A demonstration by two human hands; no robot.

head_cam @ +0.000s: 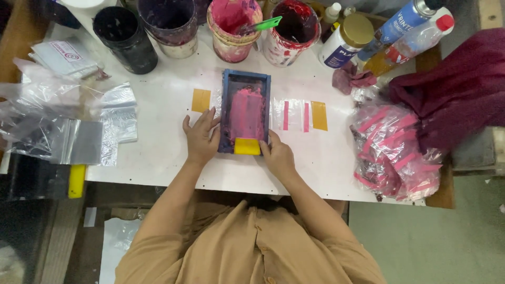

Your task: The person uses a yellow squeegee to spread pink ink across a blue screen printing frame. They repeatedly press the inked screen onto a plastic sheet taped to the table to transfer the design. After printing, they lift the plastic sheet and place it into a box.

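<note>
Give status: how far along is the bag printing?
Done: a heap of pink-striped bags at the right. In hand: the left hand steadies the blue screen frame, the right hand is at the yellow squeegee at its near end, pink ink spread on the mesh. Left: a stack of clear unprinted bags at the left.

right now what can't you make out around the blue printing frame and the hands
Head view:
- What lies under the blue screen frame: hidden by its pink-inked mesh.
- Right hand fingertips: behind the yellow squeegee, so the grip is unclear.
- Left hand palm: turned down on the frame's edge.
- Black pot contents: too dark.
- Spray can top: cut off by the edge.
</note>
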